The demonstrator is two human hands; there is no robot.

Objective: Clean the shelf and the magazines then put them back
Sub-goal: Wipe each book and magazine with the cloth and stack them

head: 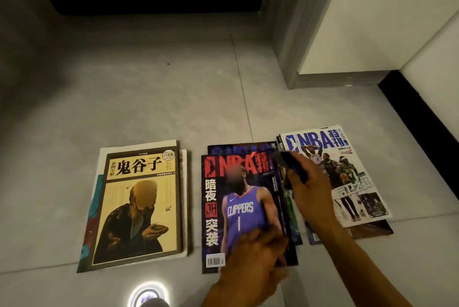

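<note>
Three piles of magazines lie on the grey tiled floor. On the left a yellow-covered book (139, 207) tops one pile. The middle pile shows a dark NBA magazine (238, 204) with a player in a blue jersey. My left hand (258, 254) grips that magazine's lower right corner. On the right lies a white NBA magazine (347, 177) on its own pile. My right hand (310, 187) holds a dark cloth (291, 165) over the gap between the middle and right piles.
A grey door frame (290, 40) and a white door (367, 15) stand at the back right. Black skirting (417, 117) runs along the right wall. A dark gap under a white unit (154, 4) lies at the back. A round light reflection (149, 294) glows on the floor.
</note>
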